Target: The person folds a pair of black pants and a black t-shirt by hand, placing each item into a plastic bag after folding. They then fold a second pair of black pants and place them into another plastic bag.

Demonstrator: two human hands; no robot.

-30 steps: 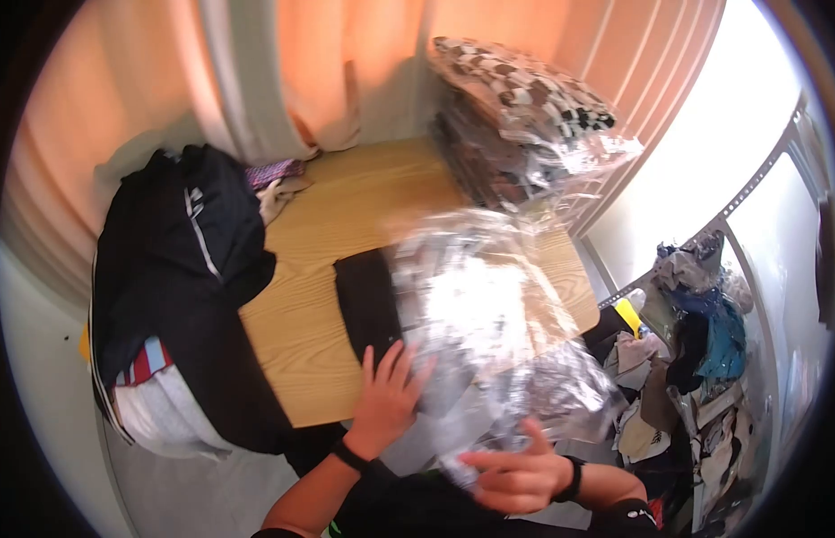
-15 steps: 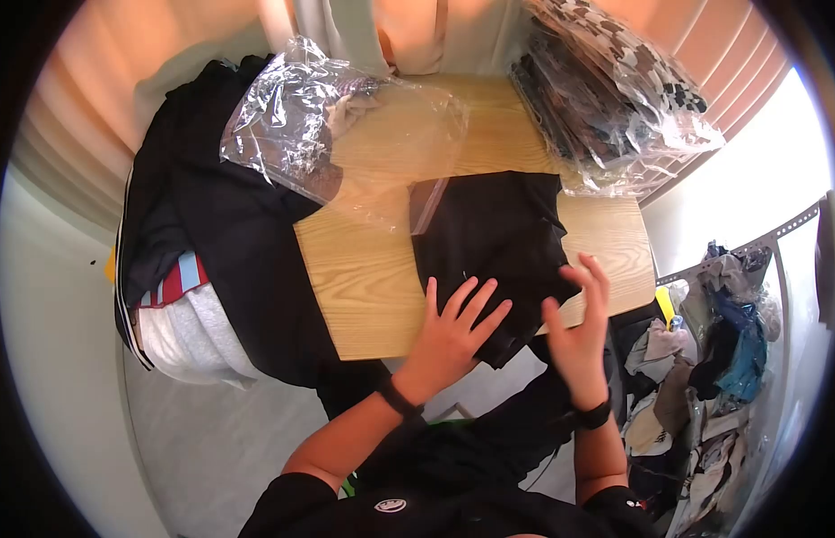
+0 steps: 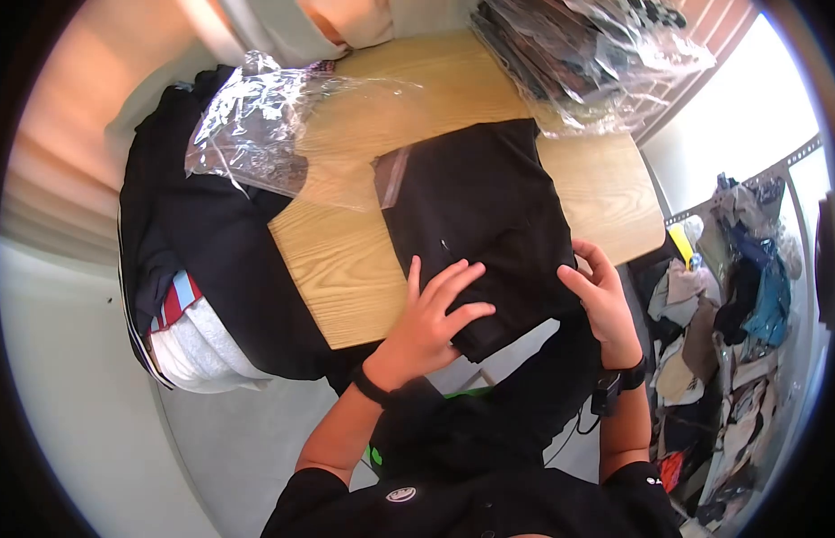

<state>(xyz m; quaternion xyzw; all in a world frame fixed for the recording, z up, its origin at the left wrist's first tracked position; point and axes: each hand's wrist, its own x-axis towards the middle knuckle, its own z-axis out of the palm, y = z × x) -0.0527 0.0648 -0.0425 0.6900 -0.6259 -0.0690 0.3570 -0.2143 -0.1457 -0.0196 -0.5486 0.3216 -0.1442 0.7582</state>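
Observation:
A folded black garment (image 3: 489,193) lies on the light wood table (image 3: 319,314), its near end hanging over the front edge. My left hand (image 3: 435,309) rests on its near left part, fingers spread. At the right edge my right hand (image 3: 606,300) has hold of the garment, thumb on top and fingers curled at its side. What lies under those fingers is hidden. A clear plastic bag (image 3: 256,125) spreads across the table's left side, and its edge strip overlaps the garment's far left corner.
A stack of bagged clothes (image 3: 588,63) stands at the back right. Large black clothing (image 3: 211,224) drapes over the left side, with white cloth (image 3: 211,345) beneath. Beside the table on the right, a rack (image 3: 794,161) stands by a heap of mixed garments (image 3: 704,350).
My right hand has come down from above the garment onto its right edge and closed there. The garment's right part lies flatter and wider. The camera view has shifted.

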